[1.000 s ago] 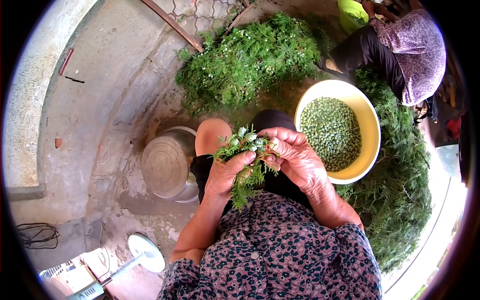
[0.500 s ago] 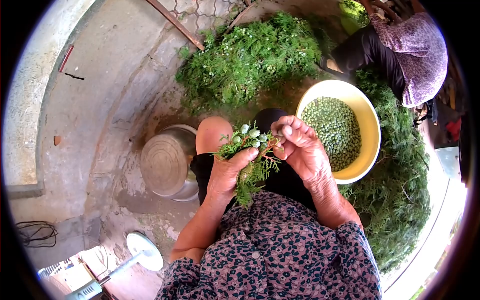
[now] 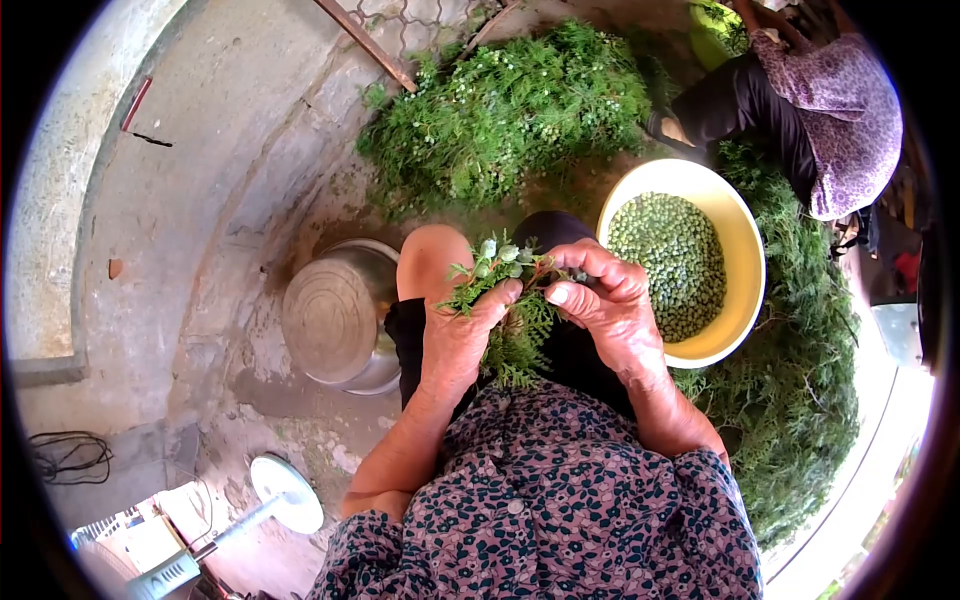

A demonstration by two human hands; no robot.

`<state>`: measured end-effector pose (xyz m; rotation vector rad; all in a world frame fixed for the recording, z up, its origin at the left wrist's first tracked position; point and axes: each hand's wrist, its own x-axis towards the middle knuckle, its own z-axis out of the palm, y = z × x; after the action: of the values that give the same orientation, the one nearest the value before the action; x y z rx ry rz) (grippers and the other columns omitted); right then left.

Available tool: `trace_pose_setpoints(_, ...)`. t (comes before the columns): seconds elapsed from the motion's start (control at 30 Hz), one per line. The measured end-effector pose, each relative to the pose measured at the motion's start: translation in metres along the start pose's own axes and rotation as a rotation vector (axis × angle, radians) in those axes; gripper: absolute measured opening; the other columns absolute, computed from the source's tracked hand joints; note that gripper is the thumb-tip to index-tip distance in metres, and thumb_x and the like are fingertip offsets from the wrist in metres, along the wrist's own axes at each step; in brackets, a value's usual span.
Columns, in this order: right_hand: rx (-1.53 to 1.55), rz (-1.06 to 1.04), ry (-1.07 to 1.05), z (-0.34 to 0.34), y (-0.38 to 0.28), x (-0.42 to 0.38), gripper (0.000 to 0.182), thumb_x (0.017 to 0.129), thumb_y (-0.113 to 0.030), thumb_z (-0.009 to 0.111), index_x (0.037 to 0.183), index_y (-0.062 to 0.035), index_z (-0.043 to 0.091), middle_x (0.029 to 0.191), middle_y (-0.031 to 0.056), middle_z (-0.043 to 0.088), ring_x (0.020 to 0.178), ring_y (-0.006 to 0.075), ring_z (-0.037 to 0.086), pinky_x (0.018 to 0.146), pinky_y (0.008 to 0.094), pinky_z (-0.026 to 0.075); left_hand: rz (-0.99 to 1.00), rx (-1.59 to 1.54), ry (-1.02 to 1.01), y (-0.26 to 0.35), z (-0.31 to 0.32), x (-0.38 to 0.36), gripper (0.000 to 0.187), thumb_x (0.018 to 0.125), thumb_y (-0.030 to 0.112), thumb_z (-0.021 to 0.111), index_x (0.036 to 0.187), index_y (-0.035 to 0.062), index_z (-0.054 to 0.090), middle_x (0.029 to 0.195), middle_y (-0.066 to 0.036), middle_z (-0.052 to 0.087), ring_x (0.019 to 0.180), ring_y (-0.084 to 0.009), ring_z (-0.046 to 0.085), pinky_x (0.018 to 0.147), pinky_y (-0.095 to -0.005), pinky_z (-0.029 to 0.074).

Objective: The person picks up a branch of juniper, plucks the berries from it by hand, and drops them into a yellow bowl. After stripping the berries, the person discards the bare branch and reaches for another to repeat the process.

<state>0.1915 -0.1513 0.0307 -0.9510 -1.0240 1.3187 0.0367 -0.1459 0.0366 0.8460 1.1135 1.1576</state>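
A leafy green sprig [image 3: 520,341] with several pale green berries at its top is held over my lap. My left hand [image 3: 460,335] is closed round the sprig, thumb on top. On the sprig's right side, my right hand [image 3: 612,305] has thumb and fingers curled together at the stems; what lies between its fingertips is too small to make out. Close to the right hand stands a yellow tub [image 3: 745,265] holding many green berries [image 3: 668,262].
A heap of berried branches [image 3: 510,115] lies ahead, more greenery [image 3: 790,400] at the right. A metal pot [image 3: 335,315] stands left of my knee, a white fan [image 3: 287,493] lower left. A person in a patterned top [image 3: 835,110] sits at the upper right.
My right hand has moved in against the sprig and its fingers have curled further down. The left hand still holds the sprig, and the view has shifted slightly.
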Motion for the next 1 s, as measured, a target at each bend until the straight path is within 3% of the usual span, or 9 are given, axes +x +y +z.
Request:
trace_pose_setpoints(0.03, -0.214, -0.157, -0.051, -0.002, 0.002, 0.001, 0.014, 0.079, -0.006, 0.066, 0.091, -0.0022, 0.062, 0.086, -0.0012, 0.056, 0.070, 0.0036, 0.050, 0.062, 0.0183, 0.042, -0.010, 0.001, -0.006, -0.001, -0.001, 0.000, 0.017, 0.078, 0.009, 0.068, 0.093, 0.0007, 0.064, 0.078, 0.002, 0.060, 0.067, -0.0048, 0.051, 0.056, -0.0207, 0.040)
trace_pose_setpoints(0.07, -0.214, -0.156, -0.051, -0.001, 0.002, -0.001, 0.014, 0.079, -0.006, 0.066, 0.091, -0.0022, 0.062, 0.086, -0.0012, 0.056, 0.070, 0.0036, 0.050, 0.062, 0.0183, 0.042, -0.011, 0.001, -0.006, -0.001, 0.000, 0.000, 0.017, 0.078, 0.009, 0.068, 0.093, 0.0007, 0.064, 0.078, 0.002, 0.060, 0.067, -0.0048, 0.051, 0.056, -0.0207, 0.040)
trace_pose_setpoints(0.17, 0.021, 0.186, 0.095, 0.004, -0.005, -0.004, 0.009, 0.081, -0.005, 0.064, 0.089, -0.0030, 0.061, 0.071, -0.0031, 0.056, 0.057, 0.0031, 0.047, 0.053, 0.0158, 0.038, 0.060, 0.025, -0.003, 0.004, 0.005, -0.001, 0.017, 0.078, 0.009, 0.068, 0.093, 0.0018, 0.063, 0.079, 0.001, 0.061, 0.068, -0.0064, 0.053, 0.056, -0.0215, 0.042)
trace_pose_setpoints(0.33, 0.236, 0.334, 0.178, 0.007, 0.000, -0.001, 0.008, 0.081, -0.012, 0.065, 0.086, -0.0060, 0.062, 0.067, -0.0035, 0.058, 0.051, 0.0033, 0.044, 0.046, 0.0168, 0.032, -0.030, -0.227, -0.009, 0.000, 0.005, 0.001, 0.021, 0.078, 0.006, 0.067, 0.097, 0.0036, 0.060, 0.085, -0.003, 0.062, 0.071, -0.0116, 0.058, 0.059, -0.0239, 0.044)
trace_pose_setpoints(0.43, 0.395, 0.412, 0.264, 0.008, 0.008, 0.002, 0.005, 0.082, -0.007, 0.062, 0.083, -0.0030, 0.062, 0.072, 0.0022, 0.062, 0.054, 0.0064, 0.051, 0.050, 0.0188, 0.041, -0.195, -0.261, -0.047, -0.006, -0.005, 0.000, 0.020, 0.079, 0.008, 0.065, 0.098, 0.0032, 0.059, 0.088, -0.004, 0.062, 0.070, -0.0119, 0.057, 0.058, -0.0245, 0.043)
trace_pose_setpoints(0.67, 0.474, 0.483, 0.085, 0.008, 0.009, 0.008, 0.008, 0.082, -0.005, 0.062, 0.086, 0.0013, 0.061, 0.077, 0.0068, 0.063, 0.061, 0.0103, 0.058, 0.056, 0.0221, 0.048, -0.148, -0.290, -0.257, -0.001, -0.003, 0.001, 0.018, 0.080, 0.010, 0.063, 0.094, -0.0005, 0.060, 0.086, -0.006, 0.062, 0.061, -0.0146, 0.055, 0.054, -0.0260, 0.043)
trace_pose_setpoints(0.83, 0.114, 0.335, 0.220, 0.009, 0.012, 0.004, 0.013, 0.082, -0.001, 0.058, 0.095, 0.0015, 0.062, 0.071, 0.0015, 0.060, 0.059, 0.0061, 0.052, 0.052, 0.0182, 0.041, -0.087, -0.219, -0.199, -0.004, -0.006, 0.003, 0.019, 0.080, 0.013, 0.064, 0.092, -0.0015, 0.059, 0.085, -0.009, 0.062, 0.055, -0.0147, 0.053, 0.049, -0.0253, 0.042)
trace_pose_setpoints(0.93, 0.022, 0.070, 0.259, 0.003, 0.012, 0.003, 0.015, 0.082, -0.002, 0.060, 0.097, -0.0008, 0.063, 0.072, 0.0003, 0.057, 0.053, 0.0051, 0.046, 0.045, 0.0180, 0.036, -0.088, -0.195, -0.174, 0.000, -0.004, 0.002, 0.019, 0.081, 0.013, 0.064, 0.093, -0.0010, 0.058, 0.083, -0.008, 0.062, 0.055, -0.0145, 0.053, 0.048, -0.0251, 0.042)
trace_pose_setpoints(1.0, 0.061, 0.104, 0.170, 0.004, -0.001, 0.002, 0.016, 0.082, -0.003, 0.061, 0.097, -0.0008, 0.063, 0.074, 0.0005, 0.057, 0.054, 0.0051, 0.046, 0.045, 0.0175, 0.035, -0.094, -0.194, -0.178, 0.000, -0.002, 0.002, 0.019, 0.081, 0.013, 0.063, 0.093, -0.0006, 0.058, 0.082, -0.008, 0.062, 0.055, -0.0141, 0.052, 0.048, -0.0243, 0.041)
